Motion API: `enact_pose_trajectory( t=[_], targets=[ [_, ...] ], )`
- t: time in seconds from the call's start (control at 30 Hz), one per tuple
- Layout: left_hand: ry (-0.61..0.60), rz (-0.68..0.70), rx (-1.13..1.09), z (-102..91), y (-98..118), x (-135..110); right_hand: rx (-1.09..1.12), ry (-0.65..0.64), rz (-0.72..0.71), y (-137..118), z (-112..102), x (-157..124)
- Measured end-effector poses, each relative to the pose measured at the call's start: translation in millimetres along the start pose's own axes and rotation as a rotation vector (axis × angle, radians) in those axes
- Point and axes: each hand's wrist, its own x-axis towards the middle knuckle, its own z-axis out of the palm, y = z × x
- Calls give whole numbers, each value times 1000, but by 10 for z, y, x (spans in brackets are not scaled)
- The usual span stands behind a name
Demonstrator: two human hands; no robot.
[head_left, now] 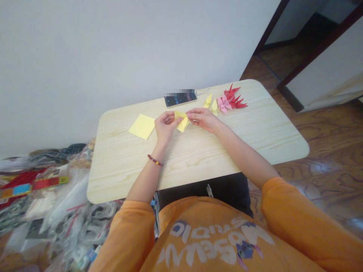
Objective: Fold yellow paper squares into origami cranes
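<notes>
Yellow fold [183,124] over table [195,158], between the hands, its point toward the table's near edge. Left hand [165,127] pinches its left side; right hand [205,118] pinches the upper right corner, exact contact hard to make out. Both equally near

Soft, bright light falls evenly on the tabletop [195,158]; glare spots the wood floor [320,166] at right, and the doorway [314,28] at upper right is dim. Pixelation masks the top of the smartphone [180,99]. Lens distortion stretches the orange sleeves [306,219] toward the lower corners.
</notes>
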Motion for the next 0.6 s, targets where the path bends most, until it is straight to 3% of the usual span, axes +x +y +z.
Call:
enact_pose_trajectory(
  t=[0.4,0.6],
  targets=[
    [-44,15,-5,45,16,-44,40,-27,13,-2,101,-33],
    [0,9,-78,40,-26,-13,87,-31,31,12,64,-26]
  ],
)
